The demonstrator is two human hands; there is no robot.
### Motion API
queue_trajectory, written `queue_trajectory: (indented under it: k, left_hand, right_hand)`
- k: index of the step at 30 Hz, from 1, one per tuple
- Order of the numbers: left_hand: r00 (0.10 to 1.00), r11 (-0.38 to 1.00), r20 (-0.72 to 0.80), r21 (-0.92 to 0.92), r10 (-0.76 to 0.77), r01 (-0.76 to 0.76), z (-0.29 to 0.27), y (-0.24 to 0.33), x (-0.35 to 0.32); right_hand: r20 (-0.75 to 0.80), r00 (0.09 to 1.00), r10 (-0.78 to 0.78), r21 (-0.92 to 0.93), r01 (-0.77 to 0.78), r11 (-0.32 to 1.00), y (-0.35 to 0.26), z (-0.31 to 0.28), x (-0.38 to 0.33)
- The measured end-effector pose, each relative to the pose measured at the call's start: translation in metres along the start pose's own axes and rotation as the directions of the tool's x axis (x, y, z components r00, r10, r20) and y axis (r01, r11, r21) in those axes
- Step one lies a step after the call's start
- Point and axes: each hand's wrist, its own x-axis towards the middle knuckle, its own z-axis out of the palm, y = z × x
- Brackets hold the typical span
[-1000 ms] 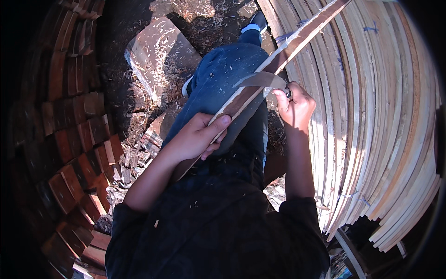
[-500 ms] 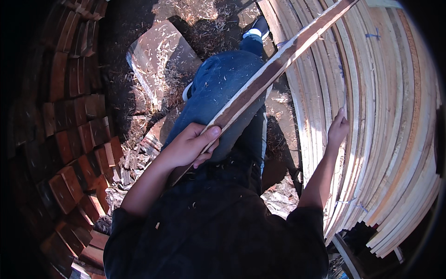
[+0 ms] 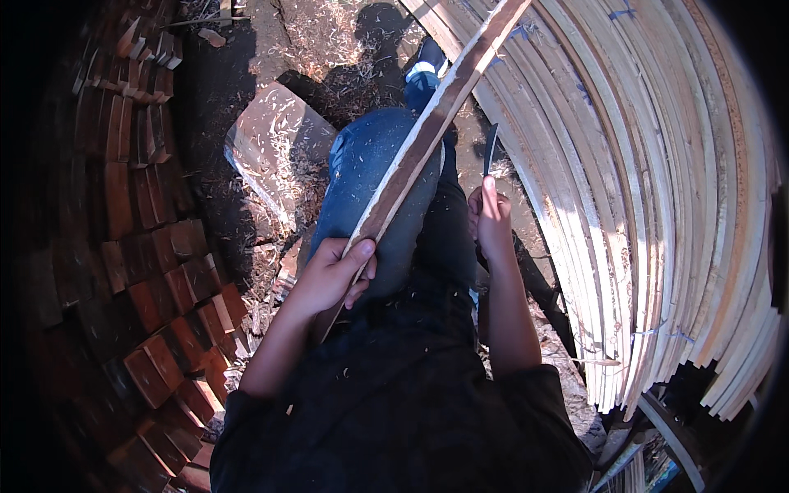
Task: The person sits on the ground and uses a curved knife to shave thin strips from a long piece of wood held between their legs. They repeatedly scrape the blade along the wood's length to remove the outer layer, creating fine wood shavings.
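Stacked reddish-brown wood blocks (image 3: 156,271) are seen along the picture's 9 o'clock side, in shade; a flat slab (image 3: 275,148) dusted with pale shavings lies on the ground at about 11 o'clock from the left hand; loose shavings (image 3: 316,41) are scattered on the soil toward 12 o'clock.

The left hand (image 3: 333,275) is closed around the lower part of a long wooden strip (image 3: 427,135), thumb laid across its upper face, fingers wrapped beneath; the strip is held slanted, its near end low at about 7 o'clock and its far end running past the frame's upper edge toward 1 o'clock; it is laid across the person's blue-trousered thigh (image 3: 370,181), touching it.

The right hand (image 3: 491,222) is clenched on the handle of a dark-bladed knife (image 3: 490,148); the blade is pointed up toward 12 o'clock, just beside the strip and apart from it; the handle itself is hidden inside the fist.

A large stack of pale bent wooden slats (image 3: 657,205) is observed filling the area from 1 to 5 o'clock, near the right hand, not touched by it.
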Motion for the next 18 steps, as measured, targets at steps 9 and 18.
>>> queue_trajectory:
  k: [9, 18]
  left_hand:
    - [0.990, 0.993, -0.128, 0.101, 0.067, -0.054, 0.017, 0.001, -0.003]
    - [0.979, 0.981, -0.170, 0.175, 0.115, -0.085, 0.021, 0.001, -0.005]
  right_hand:
    - [0.262, 0.778, -0.571, -0.837, 0.478, 0.266, -0.062, 0.013, -0.020]
    - [0.232, 0.645, -0.728, -0.927, 0.374, 0.036, -0.081, -0.006, 0.019]
